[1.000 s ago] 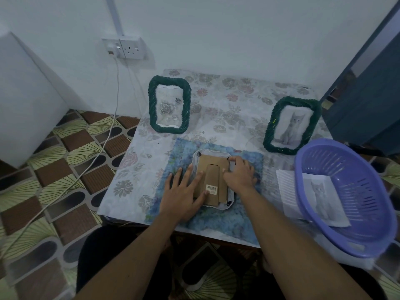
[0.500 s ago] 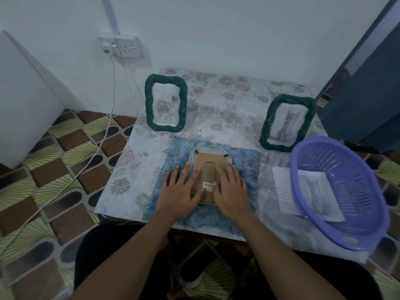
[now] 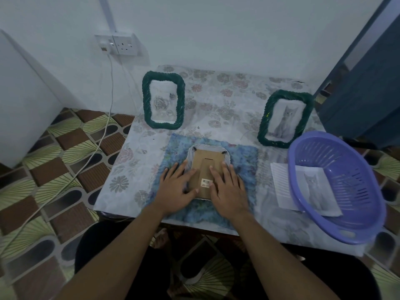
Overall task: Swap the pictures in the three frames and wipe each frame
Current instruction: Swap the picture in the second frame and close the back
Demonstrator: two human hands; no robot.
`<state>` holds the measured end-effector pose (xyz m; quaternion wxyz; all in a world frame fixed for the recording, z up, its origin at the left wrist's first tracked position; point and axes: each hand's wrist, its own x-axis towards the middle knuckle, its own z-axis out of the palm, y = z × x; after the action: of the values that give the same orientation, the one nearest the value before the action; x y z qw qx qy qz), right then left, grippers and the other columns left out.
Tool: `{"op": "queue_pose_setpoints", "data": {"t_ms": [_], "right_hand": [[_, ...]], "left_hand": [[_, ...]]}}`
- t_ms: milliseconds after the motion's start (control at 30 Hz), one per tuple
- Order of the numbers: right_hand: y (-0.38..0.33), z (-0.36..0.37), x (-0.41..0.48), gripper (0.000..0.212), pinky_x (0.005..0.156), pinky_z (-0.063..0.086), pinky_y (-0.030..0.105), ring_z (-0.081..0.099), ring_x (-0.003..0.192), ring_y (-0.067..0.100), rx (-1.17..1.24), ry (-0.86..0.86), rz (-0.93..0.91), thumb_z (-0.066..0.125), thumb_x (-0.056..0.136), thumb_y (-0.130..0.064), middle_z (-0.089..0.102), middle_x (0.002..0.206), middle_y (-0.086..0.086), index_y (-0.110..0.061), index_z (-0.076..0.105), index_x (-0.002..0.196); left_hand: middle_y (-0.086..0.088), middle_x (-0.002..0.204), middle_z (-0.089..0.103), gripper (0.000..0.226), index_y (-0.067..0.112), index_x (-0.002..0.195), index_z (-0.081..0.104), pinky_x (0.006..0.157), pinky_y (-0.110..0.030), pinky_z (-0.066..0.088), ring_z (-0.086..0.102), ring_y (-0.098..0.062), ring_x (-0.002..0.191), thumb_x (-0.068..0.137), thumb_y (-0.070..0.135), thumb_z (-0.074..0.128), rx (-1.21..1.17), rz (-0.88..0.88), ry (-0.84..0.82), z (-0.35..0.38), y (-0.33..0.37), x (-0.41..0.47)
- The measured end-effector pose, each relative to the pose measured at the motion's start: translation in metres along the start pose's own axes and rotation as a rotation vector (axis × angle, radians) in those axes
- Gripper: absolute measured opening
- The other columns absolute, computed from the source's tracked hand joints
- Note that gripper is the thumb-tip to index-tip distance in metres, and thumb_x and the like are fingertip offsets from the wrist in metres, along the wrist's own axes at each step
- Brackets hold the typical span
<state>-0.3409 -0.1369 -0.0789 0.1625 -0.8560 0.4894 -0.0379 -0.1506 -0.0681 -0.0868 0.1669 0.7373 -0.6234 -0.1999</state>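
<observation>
- Lower centre: left hand [image 3: 176, 191] and right hand [image 3: 228, 191], fingers flat and spread, press a face-down frame [image 3: 205, 167], brown cardboard back up.
- Fuzzy blue cloth [image 3: 244, 161] beneath, on a floral tablecloth [image 3: 216, 100]; patterned floor tiles [image 3: 71, 161].

My left forearm [image 3: 121, 252] and right forearm [image 3: 270, 252] are bare from the wrists back to the near edge of view. My left grip [image 3: 175, 189] and right grip [image 3: 229, 191] are bare as well. Across my lap, nearest of all, I wear dark, almost black clothing [image 3: 104, 245], its cut lost in the dim light.
</observation>
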Motion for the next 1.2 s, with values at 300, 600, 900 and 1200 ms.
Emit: {"op": "queue_pose_setpoints", "data": {"t_ms": [300,600,900,1200], "right_hand": [[0.0,-0.001,0.0,0.054,0.122,0.004,0.044,-0.006,0.153,0.02,0.014,0.016,0.002,0.024,0.104,-0.045,0.003,0.167,0.0,-0.04,0.012,0.156],[0.001,0.002,0.0,0.054,0.122,0.004,0.044,-0.007,0.153,0.019,0.013,0.005,0.004,0.023,0.104,-0.046,0.002,0.167,0.0,-0.04,0.011,0.156],[0.0,0.001,-0.001,0.054,0.123,0.002,0.044,-0.009,0.152,0.019,0.015,-0.008,0.008,0.021,0.103,-0.046,0.0,0.167,-0.001,-0.04,0.012,0.156],[0.0,0.001,0.0,0.065,0.122,0.001,0.043,-0.008,0.152,0.018,0.015,-0.012,0.014,0.002,0.093,-0.055,0.0,0.167,-0.001,-0.041,0.011,0.156]], "left_hand": [[0.01,0.162,0.009,0.087,0.036,0.147,0.042,0.121,-0.032,-0.006,-0.001,-0.007,0.149,0.074,0.085,0.043,-0.147,0.081,-0.159,-0.022,-0.022,-0.001],[0.01,0.161,0.013,0.081,0.035,0.142,0.049,0.123,-0.037,-0.001,0.002,-0.01,0.151,0.073,0.079,0.049,-0.161,0.05,-0.155,-0.021,-0.02,0.0],[0.012,0.158,0.027,0.069,0.037,0.13,0.06,0.123,-0.044,0.008,0.014,-0.01,0.149,0.073,0.073,0.048,-0.244,-0.035,-0.05,-0.017,-0.013,-0.002],[0.008,0.154,0.037,0.042,0.035,0.125,0.064,0.123,-0.046,0.013,0.019,-0.009,0.147,0.086,0.05,0.067,-0.445,-0.108,-0.042,-0.024,-0.003,-0.001]]}}
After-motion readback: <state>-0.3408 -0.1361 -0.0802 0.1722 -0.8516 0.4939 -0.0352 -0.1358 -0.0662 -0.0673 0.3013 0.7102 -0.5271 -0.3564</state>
